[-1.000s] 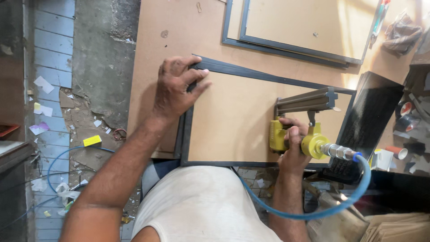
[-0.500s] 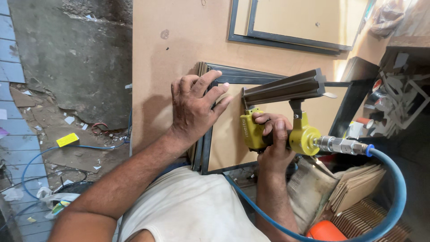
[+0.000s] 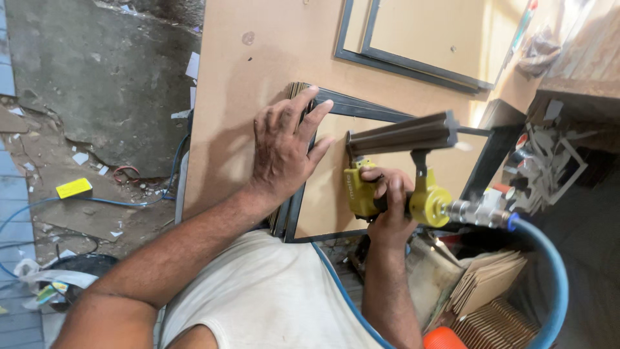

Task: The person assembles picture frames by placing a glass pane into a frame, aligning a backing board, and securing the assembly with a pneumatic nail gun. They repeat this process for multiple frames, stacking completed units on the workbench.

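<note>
Two hands work one frame. The left hand [image 3: 284,152] lies flat, fingers spread, pressing the dark frame [image 3: 303,161] at its left rail, near the top-left corner; it grips nothing. The right hand [image 3: 387,200] is clenched around the handle of a yellow pneumatic nailer [image 3: 387,187], whose long dark magazine runs across the frame's brown backing board [image 3: 329,194], nose down on the board close to the left rail. The frame's left rail has its long axis running away from the person, and it sits between the two hands, the left hand being on it and the right hand just beside. A blue air hose [image 3: 549,284] curls from the nailer toward the lower right. The frame lies on a big brown board [image 3: 239,97], whose far right corner carries a second frame [image 3: 413,39]. Beyond the board's left edge, a yellow block [image 3: 73,188] lies on the dirty floor.
</note>
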